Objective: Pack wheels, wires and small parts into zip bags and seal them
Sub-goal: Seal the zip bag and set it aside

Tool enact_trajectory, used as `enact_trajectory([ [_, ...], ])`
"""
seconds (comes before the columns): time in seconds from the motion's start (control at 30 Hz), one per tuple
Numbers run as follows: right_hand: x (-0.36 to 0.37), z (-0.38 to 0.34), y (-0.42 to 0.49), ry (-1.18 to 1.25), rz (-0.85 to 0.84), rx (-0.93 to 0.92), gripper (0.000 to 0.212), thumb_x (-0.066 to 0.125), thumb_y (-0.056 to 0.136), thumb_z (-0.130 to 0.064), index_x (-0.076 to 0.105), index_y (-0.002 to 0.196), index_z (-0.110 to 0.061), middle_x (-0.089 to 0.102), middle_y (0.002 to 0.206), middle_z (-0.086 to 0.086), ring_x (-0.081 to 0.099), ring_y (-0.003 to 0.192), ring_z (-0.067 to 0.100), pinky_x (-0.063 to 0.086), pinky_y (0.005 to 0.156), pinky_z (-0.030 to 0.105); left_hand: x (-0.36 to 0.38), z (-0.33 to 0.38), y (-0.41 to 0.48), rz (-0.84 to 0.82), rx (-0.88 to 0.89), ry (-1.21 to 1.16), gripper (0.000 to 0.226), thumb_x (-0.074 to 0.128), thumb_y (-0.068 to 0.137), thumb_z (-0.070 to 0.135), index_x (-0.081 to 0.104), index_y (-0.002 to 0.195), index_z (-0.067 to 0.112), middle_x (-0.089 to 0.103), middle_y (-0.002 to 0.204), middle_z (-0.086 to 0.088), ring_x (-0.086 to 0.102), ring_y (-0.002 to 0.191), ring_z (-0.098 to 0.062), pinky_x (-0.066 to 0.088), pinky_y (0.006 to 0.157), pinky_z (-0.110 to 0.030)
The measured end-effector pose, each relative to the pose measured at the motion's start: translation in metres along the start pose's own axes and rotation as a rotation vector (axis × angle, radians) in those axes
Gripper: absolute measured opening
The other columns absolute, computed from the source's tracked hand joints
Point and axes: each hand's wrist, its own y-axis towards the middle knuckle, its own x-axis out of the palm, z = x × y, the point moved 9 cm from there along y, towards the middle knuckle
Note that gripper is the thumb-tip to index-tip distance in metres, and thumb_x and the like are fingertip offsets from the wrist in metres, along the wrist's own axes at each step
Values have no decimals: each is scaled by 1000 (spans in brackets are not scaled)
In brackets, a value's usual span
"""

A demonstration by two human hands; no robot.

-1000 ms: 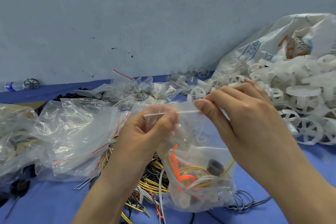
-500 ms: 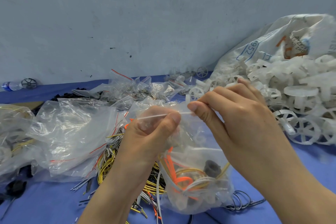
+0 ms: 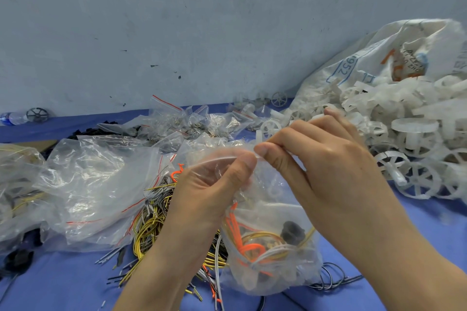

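I hold a clear zip bag (image 3: 273,255) upright in front of me. It contains orange, yellow and white wires, a black round part and white plastic pieces. My left hand (image 3: 214,189) pinches the bag's zip strip between thumb and fingers. My right hand (image 3: 326,166) pinches the same strip right beside it, thumb tips almost touching. Under the bag lies a heap of loose yellow, black and white wires (image 3: 151,230). A pile of white plastic wheels (image 3: 409,154) lies to the right.
Empty clear zip bags (image 3: 96,184) are heaped at the left on the blue table cover (image 3: 63,285). Small filled bags (image 3: 192,124) lie near the wall. A large white sack (image 3: 379,63) holds the wheels. A dark wheel (image 3: 37,115) and a bottle (image 3: 11,118) sit far left.
My right hand has slid left along the zip strip, so its thumb now meets my left thumb. The left hand keeps its pinch on the bag.
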Motion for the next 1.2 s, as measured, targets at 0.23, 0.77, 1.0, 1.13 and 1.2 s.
enact_trajectory([
  [0.23,2,3,0,110,-74,11,32,42,96,-48,67,89,-28,64,86,-17,54,89,18,40,104,49,2,2,-1,-9,15,35,26,72,80,49,73,71,24,66,83,-17,59,79,-17,47,73,-29],
  [0.77,1,7,-2,220,-41,69,27,47,92,-46,68,88,-29,63,85,-20,46,91,8,43,98,42,1,14,-4,19,92,81,18,69,85,36,73,79,20,68,74,2,61,70,-12,49,62,-21],
  [1.0,2,16,-4,234,-47,103,25,52,90,-48,70,90,-31,63,86,-24,53,92,12,46,91,38,-7,11,-2,59,101,121,17,70,84,39,75,82,23,68,73,4,62,70,-7,50,61,-18],
  [1.13,2,16,-4,203,-23,90,29,47,91,-50,69,89,-30,62,85,-22,52,92,13,46,90,38,-8,9,-1,57,96,129,20,69,86,40,76,89,21,70,76,1,64,71,-11,52,62,-20],
  [1.2,2,16,-4,195,-11,85,28,50,91,-50,69,89,-30,63,85,-21,51,92,13,46,89,38,-9,9,-1,59,97,128,21,69,86,40,76,90,20,70,77,2,64,72,-10,51,63,-20],
])
